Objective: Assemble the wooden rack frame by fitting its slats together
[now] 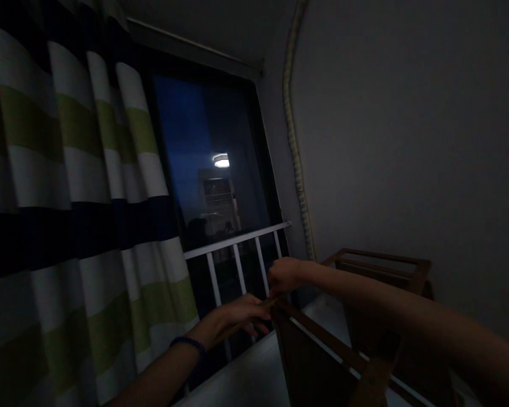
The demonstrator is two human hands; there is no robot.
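Note:
The room is dim. My left hand (237, 317), with a dark bead bracelet on the wrist, has its fingers closed round a thin wooden piece (266, 305) at the far corner of a dark wooden rack (322, 345). My right hand (283, 275) is closed in a pinch just above that same corner, fingertips at the end of the thin piece. What the right fingers grip is too dark to make out. The two hands nearly touch.
A striped curtain (68, 226) hangs at the left beside a dark window (212, 169) with a white railing (237, 243). A second wooden frame (382, 265) stands by the grey wall at the right. A wrapped pipe (294, 147) runs up the corner.

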